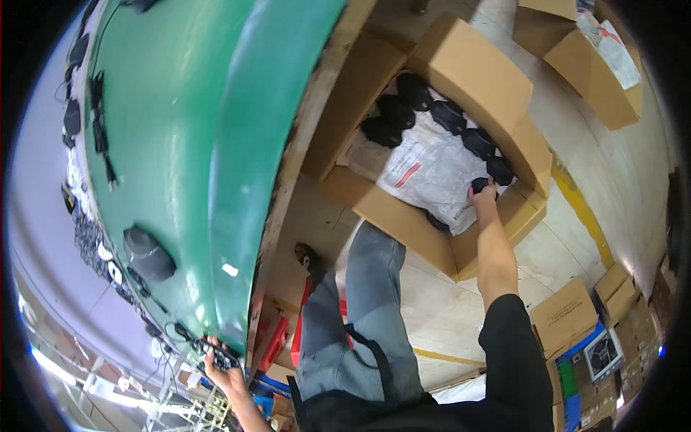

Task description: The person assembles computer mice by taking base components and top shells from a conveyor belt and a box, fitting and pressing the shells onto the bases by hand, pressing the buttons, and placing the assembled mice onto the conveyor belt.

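My right hand (484, 193) reaches down into an open cardboard box (389, 223) on the floor. Its fingers close round a small black rounded thing (480, 185) at the box's right side. More black rounded things (448, 117) lie along the far and right inner walls, on and around a white plastic bag (425, 173) with a red stripe. At the lower left, by the edge of the green-topped table (187, 144), my left hand (223, 363) is closed on a bundle of black cable (224, 356); its exact form is partly hidden by my fingers.
A dark grey rounded object (149, 253) and a black power cord (101, 129) lie on the table. Cables and small parts line its far left side. Another open carton (597, 65) stands at the upper right. More cardboard boxes (565, 317) are at the lower right.
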